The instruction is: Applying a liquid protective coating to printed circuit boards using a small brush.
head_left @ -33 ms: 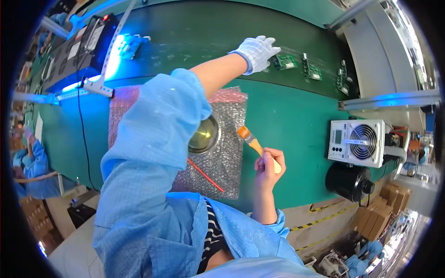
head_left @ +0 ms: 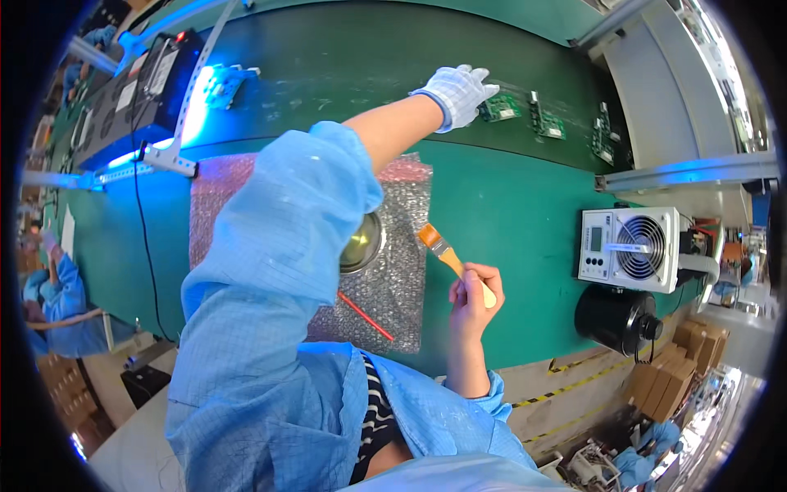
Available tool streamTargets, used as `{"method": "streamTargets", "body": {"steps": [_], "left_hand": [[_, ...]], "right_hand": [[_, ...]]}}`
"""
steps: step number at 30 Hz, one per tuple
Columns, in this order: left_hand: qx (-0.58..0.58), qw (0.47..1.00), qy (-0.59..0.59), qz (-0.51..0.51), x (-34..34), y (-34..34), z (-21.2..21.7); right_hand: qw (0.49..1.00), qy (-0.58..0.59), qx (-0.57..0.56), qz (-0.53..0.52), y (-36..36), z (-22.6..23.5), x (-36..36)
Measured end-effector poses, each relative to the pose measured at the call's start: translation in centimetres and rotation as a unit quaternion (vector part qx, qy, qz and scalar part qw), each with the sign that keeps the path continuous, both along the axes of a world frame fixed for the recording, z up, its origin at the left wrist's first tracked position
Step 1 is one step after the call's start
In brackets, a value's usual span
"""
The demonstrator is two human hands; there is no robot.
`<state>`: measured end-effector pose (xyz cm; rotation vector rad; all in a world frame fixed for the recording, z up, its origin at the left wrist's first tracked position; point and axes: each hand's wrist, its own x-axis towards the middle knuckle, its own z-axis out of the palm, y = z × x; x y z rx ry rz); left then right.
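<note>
My left hand (head_left: 456, 94), in a white glove, reaches over the dark green belt with its fingers apart. Its fingertips are at the left edge of a green circuit board (head_left: 502, 107); I cannot tell whether they touch it. My bare right hand (head_left: 474, 297) is closed round the pale handle of a flat brush (head_left: 443, 251), its orange-brown bristles pointing up and left above the green table. Under my left sleeve (head_left: 279, 230), bubble wrap (head_left: 402, 303) bears a round metal dish (head_left: 363, 243), partly hidden, and a thin red stick (head_left: 366, 316).
Two more circuit boards, one middle (head_left: 547, 119) and one far right (head_left: 602, 139), lie on the belt. A white fan unit (head_left: 628, 248) and a black canister (head_left: 615, 321) stand at right. At left are a dark machine (head_left: 147, 98), a blue-lit board (head_left: 227, 86) and a hanging cable (head_left: 143, 221).
The view has shifted slightly. Relative to the boards, my left hand is a little closer to the nearest one. My right hand keeps the brush in nearly the same place.
</note>
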<state>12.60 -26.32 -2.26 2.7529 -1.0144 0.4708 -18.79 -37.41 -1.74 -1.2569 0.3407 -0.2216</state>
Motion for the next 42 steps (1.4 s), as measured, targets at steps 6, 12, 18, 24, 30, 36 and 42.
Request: {"method": "streamTargets", "body": {"steps": [6, 12, 18, 24, 30, 36, 42], "left_hand": [[-0.005, 0.956, 0.272, 0.113, 1.4, -4.7, -2.4], [-0.034, 0.937, 0.306, 0.165, 0.3, 3.8, -1.1], [0.032, 0.924, 0.204, 0.323, -3.7, 20.1, -2.8], [-0.032, 0.9, 0.125, 0.415, -6.9, 28.9, -5.6], [-0.025, 0.901, 0.138, 0.411, -8.5, 31.9, -6.4], [-0.135, 0.985, 0.097, 0.049, -14.0, 30.8, -3.6], [-0.722, 0.456, 0.52, 0.03, -20.8, 29.2, -2.5]], "right_hand": [[0.999, 0.027, -0.012, -0.031, -1.6, -0.1, -0.3], [0.999, 0.027, -0.016, -0.024, -1.2, 0.8, -0.3], [0.999, 0.001, -0.009, 0.039, 0.3, 0.8, -0.7], [0.995, 0.0, -0.076, 0.071, 2.7, 1.8, -0.7], [0.982, 0.031, -0.122, 0.144, 5.6, 1.0, -0.3], [0.972, 0.032, -0.165, 0.167, 6.7, -0.7, 0.2], [0.97, 0.027, -0.175, 0.166, 7.5, -0.7, 0.5]]}}
